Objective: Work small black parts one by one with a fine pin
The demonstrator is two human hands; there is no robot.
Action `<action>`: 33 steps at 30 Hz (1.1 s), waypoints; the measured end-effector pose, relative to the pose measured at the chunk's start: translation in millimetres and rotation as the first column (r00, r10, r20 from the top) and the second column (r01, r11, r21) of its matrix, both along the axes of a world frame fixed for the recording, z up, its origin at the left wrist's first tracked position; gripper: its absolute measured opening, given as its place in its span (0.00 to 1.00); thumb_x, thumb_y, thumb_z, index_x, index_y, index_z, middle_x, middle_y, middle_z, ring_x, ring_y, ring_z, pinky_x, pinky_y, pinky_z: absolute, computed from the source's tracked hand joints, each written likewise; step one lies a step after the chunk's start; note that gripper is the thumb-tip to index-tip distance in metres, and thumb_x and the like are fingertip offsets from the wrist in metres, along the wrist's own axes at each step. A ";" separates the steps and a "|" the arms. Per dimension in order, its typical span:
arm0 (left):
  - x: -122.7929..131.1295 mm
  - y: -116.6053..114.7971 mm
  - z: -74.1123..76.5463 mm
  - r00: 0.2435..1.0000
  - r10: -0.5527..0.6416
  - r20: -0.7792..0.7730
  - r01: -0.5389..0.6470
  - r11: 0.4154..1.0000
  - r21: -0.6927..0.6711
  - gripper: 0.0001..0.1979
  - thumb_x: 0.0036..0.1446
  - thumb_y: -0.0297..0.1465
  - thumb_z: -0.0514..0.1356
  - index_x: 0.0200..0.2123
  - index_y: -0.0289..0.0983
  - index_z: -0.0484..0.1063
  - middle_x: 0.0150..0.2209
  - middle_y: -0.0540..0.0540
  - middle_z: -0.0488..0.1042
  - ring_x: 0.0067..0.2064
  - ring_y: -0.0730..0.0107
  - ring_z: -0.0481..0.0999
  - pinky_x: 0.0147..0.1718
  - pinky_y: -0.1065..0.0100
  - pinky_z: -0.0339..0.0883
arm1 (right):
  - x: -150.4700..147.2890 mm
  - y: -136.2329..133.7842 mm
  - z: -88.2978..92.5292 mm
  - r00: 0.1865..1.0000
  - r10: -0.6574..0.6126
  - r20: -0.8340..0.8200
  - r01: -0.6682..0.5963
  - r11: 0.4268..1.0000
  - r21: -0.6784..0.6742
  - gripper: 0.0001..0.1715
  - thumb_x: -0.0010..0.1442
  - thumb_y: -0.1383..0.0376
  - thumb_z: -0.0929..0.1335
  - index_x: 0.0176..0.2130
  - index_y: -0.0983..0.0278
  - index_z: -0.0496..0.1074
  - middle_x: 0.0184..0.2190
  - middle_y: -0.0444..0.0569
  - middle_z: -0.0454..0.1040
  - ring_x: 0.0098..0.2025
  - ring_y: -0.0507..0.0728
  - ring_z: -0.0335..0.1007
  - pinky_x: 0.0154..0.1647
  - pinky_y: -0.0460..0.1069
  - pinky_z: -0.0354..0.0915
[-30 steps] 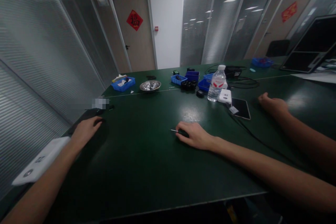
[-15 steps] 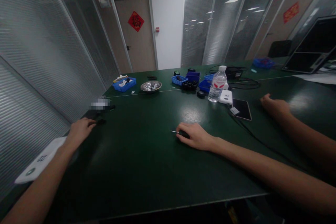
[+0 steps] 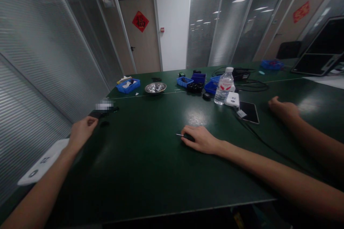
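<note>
My right hand [image 3: 201, 139] lies on the green table [image 3: 150, 171] near its middle, fingers closed round a small black-handled tool [image 3: 185, 136] whose thin metal tip points left. My left hand [image 3: 81, 131] rests at the table's left edge with its fingers curled in; what they hold, if anything, is hidden. A small dark object [image 3: 104, 123] lies on the table just right of that hand, apart from it. A flat dark item [image 3: 96, 114] sits beyond the hand.
Another person's hand [image 3: 284, 110] rests at the right, near a dark phone [image 3: 249, 111], a white box [image 3: 231, 99] and a water bottle [image 3: 223, 86]. Blue bins [image 3: 128, 86], a metal bowl [image 3: 155, 87] and cables sit at the back. A white device [image 3: 40, 166] lies beside my left forearm.
My left hand has drawn back to the left off the small dark object, which now lies uncovered. My right hand has stayed in place with the tool.
</note>
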State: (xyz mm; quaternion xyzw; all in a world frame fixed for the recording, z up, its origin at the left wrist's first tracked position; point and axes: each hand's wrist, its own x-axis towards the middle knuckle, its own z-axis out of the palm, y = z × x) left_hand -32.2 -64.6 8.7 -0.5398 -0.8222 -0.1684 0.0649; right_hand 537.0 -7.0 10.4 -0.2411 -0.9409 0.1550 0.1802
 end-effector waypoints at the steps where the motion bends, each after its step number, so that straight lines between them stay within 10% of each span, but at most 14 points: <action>1: 2.2 -0.3 1.0 1.000 -0.004 0.015 0.003 1.000 0.016 0.18 0.67 0.41 0.55 0.49 0.36 0.77 0.45 0.41 0.81 0.45 0.57 0.80 0.47 0.63 0.70 | -0.1 -0.1 0.0 1.000 -0.001 -0.001 0.001 1.000 0.002 0.11 0.71 0.58 0.64 0.47 0.62 0.69 0.41 0.47 0.74 0.33 0.52 0.69 0.35 0.48 0.61; 33: 17.0 1.4 2.7 0.990 -0.046 0.137 0.031 0.993 0.111 0.18 0.63 0.39 0.59 0.51 0.35 0.78 0.44 0.41 0.82 0.47 0.59 0.81 0.52 0.63 0.71 | 0.7 0.2 0.9 1.000 0.019 0.008 -0.019 1.000 0.007 0.11 0.71 0.58 0.64 0.47 0.62 0.70 0.41 0.47 0.74 0.34 0.53 0.68 0.36 0.48 0.62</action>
